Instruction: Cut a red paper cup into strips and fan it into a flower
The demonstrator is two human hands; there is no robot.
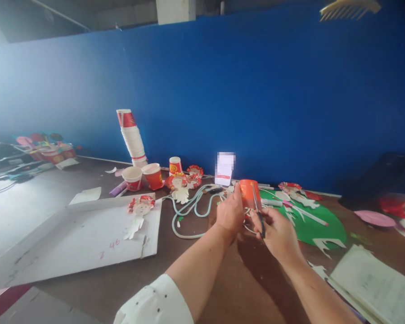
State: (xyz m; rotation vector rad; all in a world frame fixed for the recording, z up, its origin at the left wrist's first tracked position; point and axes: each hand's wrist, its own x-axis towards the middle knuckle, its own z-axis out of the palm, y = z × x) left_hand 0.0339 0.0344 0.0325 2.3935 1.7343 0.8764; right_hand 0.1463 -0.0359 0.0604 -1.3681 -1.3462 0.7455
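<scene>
Well, here are your two hands close together over the brown table [234, 292], both of them occupied. Your left hand [230, 215] has hold of the orange-red paper cup [248, 191] by its left side, thumb pointing up along it. And over on the other side, your right hand [277, 231] is closed around the dark handles of the scissors [262, 225], blades pointing up across the front of the cup; whether they bite into the paper, you can't tell from this angle.

Just behind that cup, a phone [223, 175] stands upright near the blue partition [256, 99], part of it blurred out. To the right lies a green sheet [327, 227], with a white marker [312, 216] across it and a paper figure [300, 195] at its far edge. Nearer your right forearm there's an open notebook [378, 281].

Swing left of your hands: a pale cable [180, 235] loops over the tabletop, and beyond it a leaning stack of paper cups [134, 143] rises with two open cups [152, 177] at its foot. A smaller cup [175, 167] sits beside them, rim down. Closer in, a fringed paper doll [141, 208] lies on the white box lid [84, 243].
</scene>
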